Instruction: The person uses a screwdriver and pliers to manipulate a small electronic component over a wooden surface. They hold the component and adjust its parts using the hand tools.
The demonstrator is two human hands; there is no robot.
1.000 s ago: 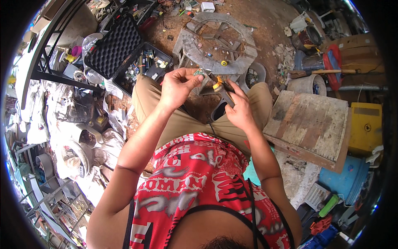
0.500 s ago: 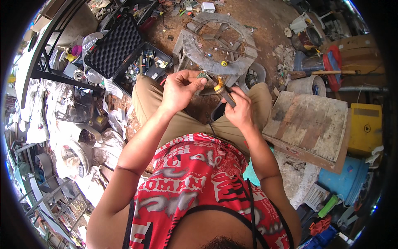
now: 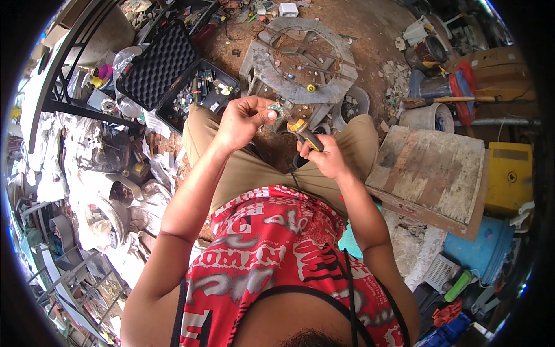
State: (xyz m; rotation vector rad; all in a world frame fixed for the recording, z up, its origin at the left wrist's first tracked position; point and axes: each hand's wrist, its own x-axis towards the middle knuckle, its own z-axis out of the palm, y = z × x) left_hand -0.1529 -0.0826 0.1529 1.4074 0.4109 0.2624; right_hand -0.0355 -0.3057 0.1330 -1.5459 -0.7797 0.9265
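Above my lap, my left hand (image 3: 241, 122) pinches a small green circuit board (image 3: 278, 110) between thumb and fingers. My right hand (image 3: 325, 157) is closed round a yellow-and-black hand tool (image 3: 307, 134). The tool's front end points up and left, close to the board's right edge. Whether it touches the board I cannot tell. Just beyond both hands stands a grey octagonal frame (image 3: 263, 72) with an open middle and crossing bars. A small yellow roll-shaped piece (image 3: 311, 88) rests on its near side.
An open black case (image 3: 165, 110) with a foam-lined lid holds many small electronic parts, left of my legs. A bucket (image 3: 363, 103) stands by my right knee. A worn wooden board (image 3: 428, 173) lies to my right, near a blue tub (image 3: 480, 248). White bags (image 3: 75, 168) crowd the left.
My right hand has shifted left and slightly down, turning the tool so its front end comes nearer the board. My left hand with the board has moved a little left.
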